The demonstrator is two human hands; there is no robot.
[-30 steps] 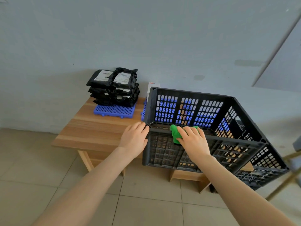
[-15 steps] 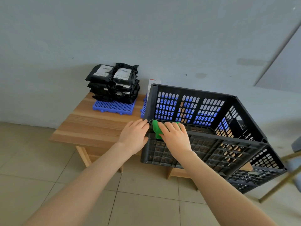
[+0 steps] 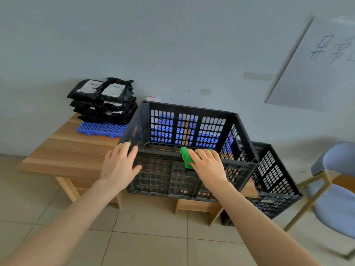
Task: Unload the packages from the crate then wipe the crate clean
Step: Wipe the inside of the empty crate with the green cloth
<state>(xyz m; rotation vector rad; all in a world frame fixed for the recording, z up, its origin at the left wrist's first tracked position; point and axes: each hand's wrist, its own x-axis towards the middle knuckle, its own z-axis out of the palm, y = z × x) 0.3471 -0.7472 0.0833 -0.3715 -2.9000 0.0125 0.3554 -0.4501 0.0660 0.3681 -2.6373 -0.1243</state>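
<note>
Your right hand (image 3: 208,166), fingers curled on the green cloth (image 3: 187,157), has slid right to mid-rim of the black plastic crate (image 3: 189,109) at the wooden surface's (image 3: 76,150) near edge; your left hand (image 3: 119,166) braces its near-left corner with straight fingers.

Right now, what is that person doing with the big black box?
A person is wiping the black crate. The right hand grips a green cloth on its near rim; the left hand rests on its near left corner. The packages sit stacked on a blue mat on the wooden table, none showing inside the crate.
</note>
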